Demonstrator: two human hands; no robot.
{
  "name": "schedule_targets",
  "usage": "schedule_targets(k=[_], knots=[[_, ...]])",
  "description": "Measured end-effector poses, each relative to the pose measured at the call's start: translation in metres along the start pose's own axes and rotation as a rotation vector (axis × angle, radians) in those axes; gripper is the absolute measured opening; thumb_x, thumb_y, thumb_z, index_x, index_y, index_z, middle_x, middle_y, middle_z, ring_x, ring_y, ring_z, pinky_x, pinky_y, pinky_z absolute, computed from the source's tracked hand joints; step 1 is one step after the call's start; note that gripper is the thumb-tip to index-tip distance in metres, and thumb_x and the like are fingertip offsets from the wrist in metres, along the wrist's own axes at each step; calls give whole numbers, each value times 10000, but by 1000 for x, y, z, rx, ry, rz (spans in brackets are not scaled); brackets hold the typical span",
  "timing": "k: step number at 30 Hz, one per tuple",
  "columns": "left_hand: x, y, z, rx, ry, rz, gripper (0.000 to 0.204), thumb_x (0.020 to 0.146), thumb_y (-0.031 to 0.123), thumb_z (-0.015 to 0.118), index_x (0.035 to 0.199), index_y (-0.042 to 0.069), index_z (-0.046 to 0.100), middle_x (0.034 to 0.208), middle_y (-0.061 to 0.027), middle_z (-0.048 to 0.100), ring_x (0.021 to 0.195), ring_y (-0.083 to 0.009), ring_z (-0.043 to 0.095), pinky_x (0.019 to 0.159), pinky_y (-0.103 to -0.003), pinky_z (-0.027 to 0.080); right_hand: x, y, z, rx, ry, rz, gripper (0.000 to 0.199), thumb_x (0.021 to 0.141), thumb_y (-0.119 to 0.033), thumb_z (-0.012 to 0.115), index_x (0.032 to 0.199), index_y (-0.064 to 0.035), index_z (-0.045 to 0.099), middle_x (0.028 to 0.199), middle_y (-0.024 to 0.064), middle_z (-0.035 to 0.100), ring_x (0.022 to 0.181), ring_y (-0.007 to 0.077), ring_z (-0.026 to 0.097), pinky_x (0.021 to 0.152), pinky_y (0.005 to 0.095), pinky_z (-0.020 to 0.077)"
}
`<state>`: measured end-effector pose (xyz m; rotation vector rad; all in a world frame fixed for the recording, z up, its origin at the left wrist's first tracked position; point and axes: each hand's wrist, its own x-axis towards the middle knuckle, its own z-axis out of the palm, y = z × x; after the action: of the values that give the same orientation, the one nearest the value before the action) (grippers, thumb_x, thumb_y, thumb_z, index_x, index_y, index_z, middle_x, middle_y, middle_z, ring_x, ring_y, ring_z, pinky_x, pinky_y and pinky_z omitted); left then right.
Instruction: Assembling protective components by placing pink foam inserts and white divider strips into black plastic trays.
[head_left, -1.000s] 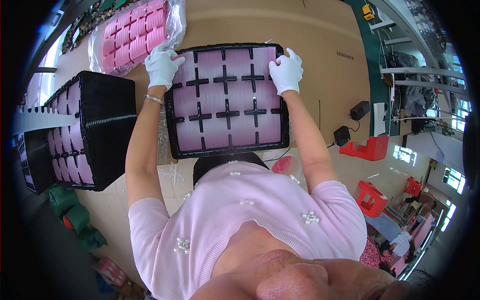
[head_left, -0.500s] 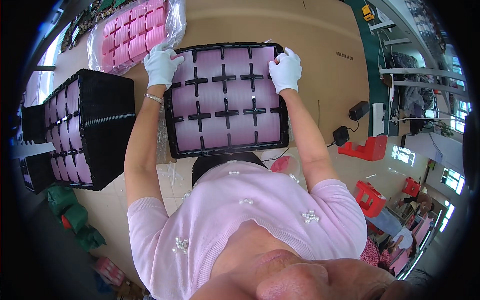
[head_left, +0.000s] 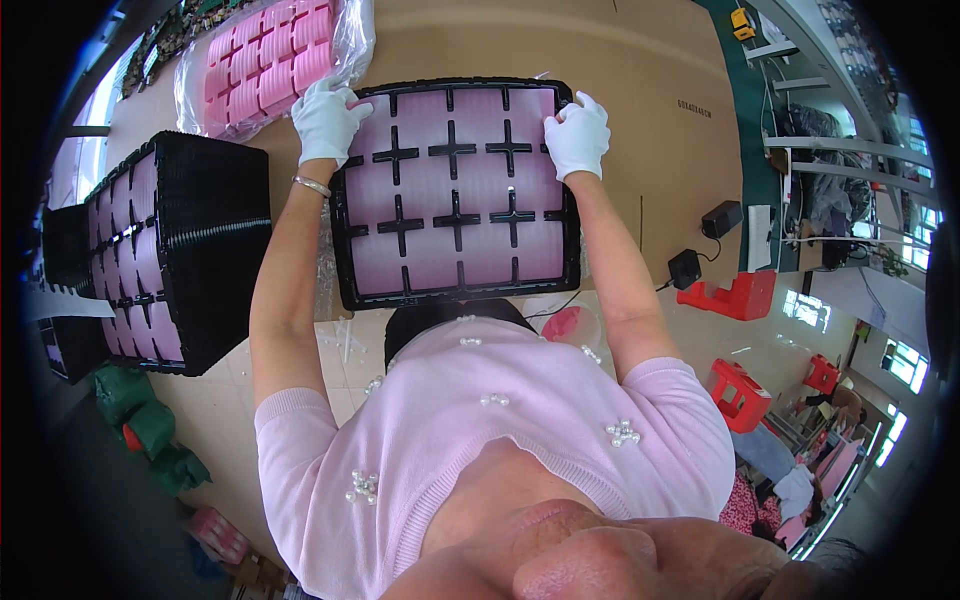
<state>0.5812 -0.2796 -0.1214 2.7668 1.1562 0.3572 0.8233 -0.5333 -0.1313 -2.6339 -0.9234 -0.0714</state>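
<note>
The floor (head_left: 225,410) is pale and shiny, with square tiles. A big table (head_left: 757,180) has a green top, mostly under a brown sheet of cardboard (head_left: 660,60). Gray metal bars (head_left: 850,147) are on the right. Red stools (head_left: 740,396) sit there too. Bright light shows at a left window (head_left: 92,175) and at right windows (head_left: 903,358).

Two black adapters (head_left: 721,219), cord between them, lie at the right edge of the brown cardboard (head_left: 640,60). Small yellow object (head_left: 742,24) at upper right. Red stool (head_left: 727,384) on floor (head_left: 790,340), right. Green bundles (head_left: 152,428), lower left.
</note>
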Motion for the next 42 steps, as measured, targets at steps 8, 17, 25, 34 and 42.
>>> schedule_targets(k=[8, 17, 25, 34, 42], knots=[[2, 1, 3, 24, 9, 13, 268, 726, 387, 752, 842, 145, 738, 1187, -53, 613, 1180, -246, 503, 974, -448, 334, 1, -2, -4, -11, -14, 26, 150, 758, -216, 692, 799, -73, 702, 1283, 121, 563, 1208, 308, 482, 931, 436, 431], [3, 1, 4, 197, 236, 32, 257, 777, 314, 717, 993, 173, 718, 1282, -63, 551, 1257, -246, 452, 1043, -488, 286, 3, -3, -19, -89, 128, -159, 242, 724, -126, 698, 966, -105, 697, 1365, 143, 484, 1255, 340, 437, 946, 465, 405], [-4, -15, -36, 239, -102, 268, 252, 838, 100, 581, 992, 234, 729, 1480, -15, 383, 1402, -253, 295, 1084, -572, 227, 8, -1, -22, -157, -101, -393, 389, 684, -13, 638, 988, -228, 752, 1516, 144, 303, 1393, 372, 249, 1012, 478, 333], [-36, 33, -118, 608, -314, 147, 707, 717, 405, 758, 1360, 254, 506, 1581, -93, 144, 1452, -339, 133, 1048, -674, 204, -12, 2, -98, -351, 12, -413, 658, 703, -360, 786, 1297, -217, 542, 1534, 172, 208, 1391, 440, 181, 1013, 582, 299], [-117, 55, -120, 442, -601, 261, 1209, 455, 595, 831, 1476, 184, 331, 1584, -152, 91, 1456, -389, 69, 1043, -680, 220, -98, 30, -116, -258, -388, -503, 972, 554, -502, 838, 1409, -258, 445, 1555, 224, 136, 1414, 487, 84, 1047, 647, 238]])
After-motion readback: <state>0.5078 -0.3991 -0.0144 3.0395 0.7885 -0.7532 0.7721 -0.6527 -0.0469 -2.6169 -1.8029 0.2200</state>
